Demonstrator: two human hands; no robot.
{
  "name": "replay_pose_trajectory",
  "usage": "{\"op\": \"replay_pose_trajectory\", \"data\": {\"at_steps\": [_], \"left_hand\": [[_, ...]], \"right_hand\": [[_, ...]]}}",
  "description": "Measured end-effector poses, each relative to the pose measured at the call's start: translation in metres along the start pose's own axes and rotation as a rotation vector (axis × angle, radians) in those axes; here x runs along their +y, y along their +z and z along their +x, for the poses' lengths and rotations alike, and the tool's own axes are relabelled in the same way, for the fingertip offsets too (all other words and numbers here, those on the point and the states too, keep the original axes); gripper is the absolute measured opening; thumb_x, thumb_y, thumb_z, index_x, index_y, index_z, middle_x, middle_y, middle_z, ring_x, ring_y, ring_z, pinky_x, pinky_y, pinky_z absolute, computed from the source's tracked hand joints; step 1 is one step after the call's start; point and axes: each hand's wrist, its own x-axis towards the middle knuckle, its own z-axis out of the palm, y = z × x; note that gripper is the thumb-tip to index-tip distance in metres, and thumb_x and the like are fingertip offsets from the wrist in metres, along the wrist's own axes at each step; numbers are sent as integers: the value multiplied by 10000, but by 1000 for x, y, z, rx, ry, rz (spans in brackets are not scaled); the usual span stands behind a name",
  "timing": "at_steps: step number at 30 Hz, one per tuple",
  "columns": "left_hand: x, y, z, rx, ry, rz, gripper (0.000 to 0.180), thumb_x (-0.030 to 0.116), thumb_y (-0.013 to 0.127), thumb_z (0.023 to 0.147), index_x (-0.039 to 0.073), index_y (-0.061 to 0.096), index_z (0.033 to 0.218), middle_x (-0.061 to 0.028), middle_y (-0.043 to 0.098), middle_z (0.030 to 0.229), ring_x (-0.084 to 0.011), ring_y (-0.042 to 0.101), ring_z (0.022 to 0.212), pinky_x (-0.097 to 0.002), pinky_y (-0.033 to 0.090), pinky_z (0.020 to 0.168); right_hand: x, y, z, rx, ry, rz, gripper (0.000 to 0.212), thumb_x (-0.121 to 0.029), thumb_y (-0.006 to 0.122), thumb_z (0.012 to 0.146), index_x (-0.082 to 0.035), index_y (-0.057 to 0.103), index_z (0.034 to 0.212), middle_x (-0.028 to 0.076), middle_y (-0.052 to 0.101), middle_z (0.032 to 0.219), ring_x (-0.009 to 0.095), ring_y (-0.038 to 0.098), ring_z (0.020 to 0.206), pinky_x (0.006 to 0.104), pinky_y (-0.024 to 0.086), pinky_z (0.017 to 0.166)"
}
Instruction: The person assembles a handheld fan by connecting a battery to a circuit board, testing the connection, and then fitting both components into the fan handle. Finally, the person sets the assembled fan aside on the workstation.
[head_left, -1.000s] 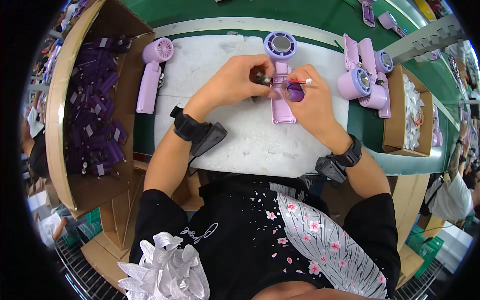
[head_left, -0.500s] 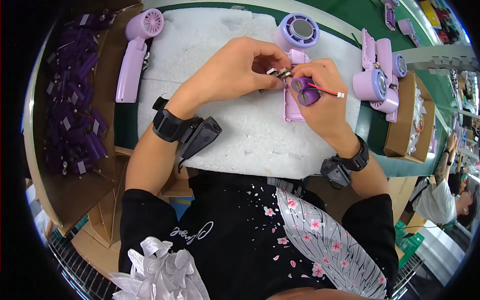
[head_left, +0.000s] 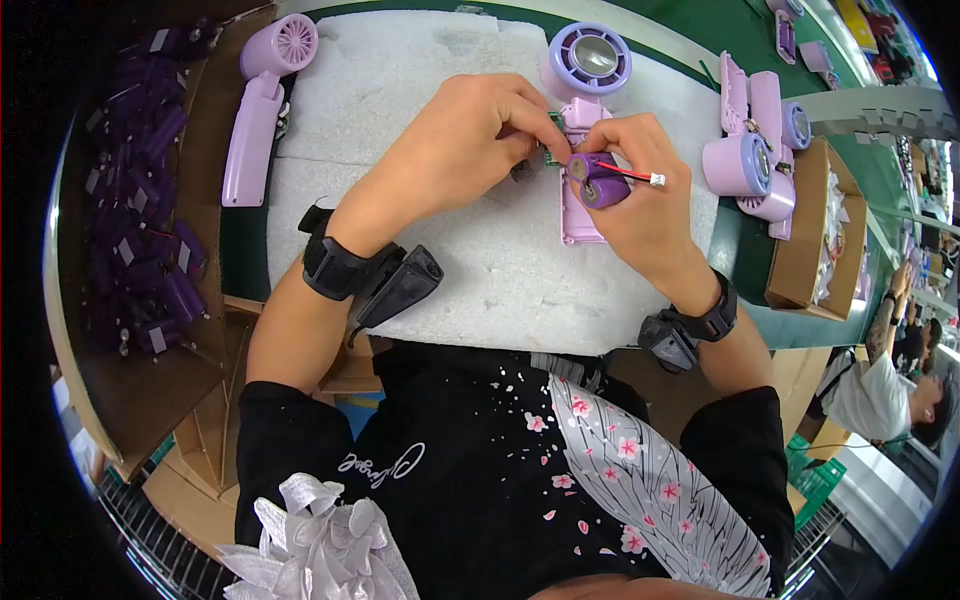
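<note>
A lilac handheld fan [head_left: 583, 222] lies with its handle shell uncovered on a white foam sheet, its round head [head_left: 597, 58] pointing away from me. My right hand [head_left: 645, 190] grips a purple two-cell battery pack [head_left: 602, 192] above the handle. From the pack runs a red and black lead ending in a small white plug [head_left: 656, 180]. My left hand [head_left: 485, 135] pinches a small green circuit board [head_left: 553, 140] at the handle's left edge, close to the right fingertips. Fingers hide most of the board.
A cardboard box [head_left: 215, 130] of purple battery packs stands at the left. Beside it lies another lilac fan [head_left: 255, 140]. Several fan parts [head_left: 738, 165] and a small carton [head_left: 810, 230] are at the right of the foam sheet [head_left: 450, 270]. A person [head_left: 880, 395] is at the far right.
The circuit board has turned in my left fingers, now showing its green face beside the handle. My right hand has shifted slightly left with the battery pack.
</note>
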Motion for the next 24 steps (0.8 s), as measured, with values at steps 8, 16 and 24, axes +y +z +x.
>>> {"op": "replay_pose_trajectory", "data": {"at_steps": [8,16,24], "left_hand": [[1,7,1,43,48,-123,199,-74,613,766,15,661,937,-49,628,871,-157,587,740,-286,507,706],[1,-4,1,-38,-118,-222,167,-98,571,820,-19,615,960,-18,614,945,-84,575,808,-241,486,731],[0,-7,2,-82,-159,-285,174,-101,577,807,-14,620,952,-16,618,934,-81,579,822,-228,474,728]], "right_hand": [[3,-4,-5,-60,7,31,251,-9,763,703,-17,574,868,102,608,868,236,624,778,323,488,673],[7,-14,-5,37,98,203,270,-39,778,759,34,591,940,70,614,913,144,594,817,286,480,704],[4,-19,-4,25,335,574,145,-67,673,840,42,585,877,61,610,829,101,564,711,239,451,632]]}}
